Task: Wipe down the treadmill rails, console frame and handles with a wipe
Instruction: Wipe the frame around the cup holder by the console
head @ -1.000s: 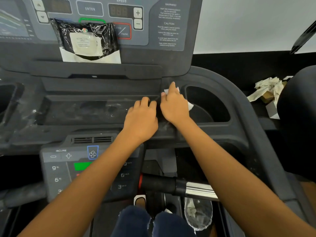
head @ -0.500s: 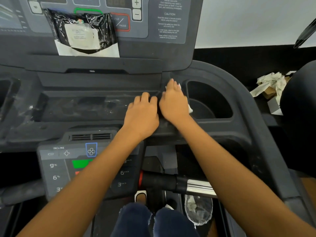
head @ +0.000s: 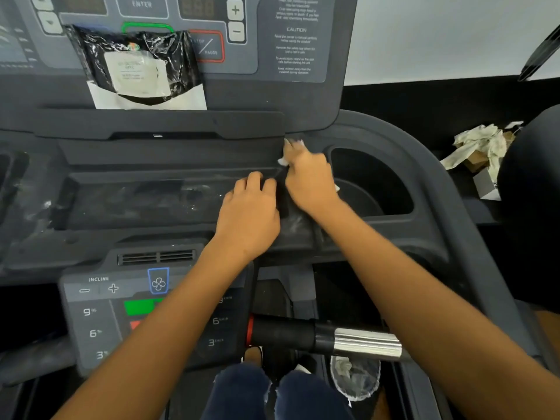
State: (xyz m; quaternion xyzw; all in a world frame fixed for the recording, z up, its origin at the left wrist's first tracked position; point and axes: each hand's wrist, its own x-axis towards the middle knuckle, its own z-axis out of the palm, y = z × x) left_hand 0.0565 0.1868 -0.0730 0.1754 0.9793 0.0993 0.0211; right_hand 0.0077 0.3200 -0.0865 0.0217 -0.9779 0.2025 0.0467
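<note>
Console frame [head: 181,159] smudged | wipe [head: 281,161] white, crumpled under R hand [head: 309,180]

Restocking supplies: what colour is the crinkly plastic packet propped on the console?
The crinkly plastic packet is black, whitish label; head view.

Even, fairly bright indoor light falls from above. The pale wall [head: 439,34] at upper right is the brightest area and is nearly washed out. Shadows are soft and shallow, but the cup holder [head: 372,183] sinks into near-black. Glare streaks the crinkled wipe packet [head: 136,65], and a hard highlight runs along the top of the chrome band on the handle [head: 366,344]. Motion blur smears the right hand [head: 309,180], leaving its fingertips and the wipe [head: 282,161] indistinct. The left hand [head: 248,216] is sharper. The caution print [head: 295,50] is soft and barely legible. Wide-angle distortion bows the console frame [head: 424,165] and stretches both forearms toward the bottom corners.
</note>
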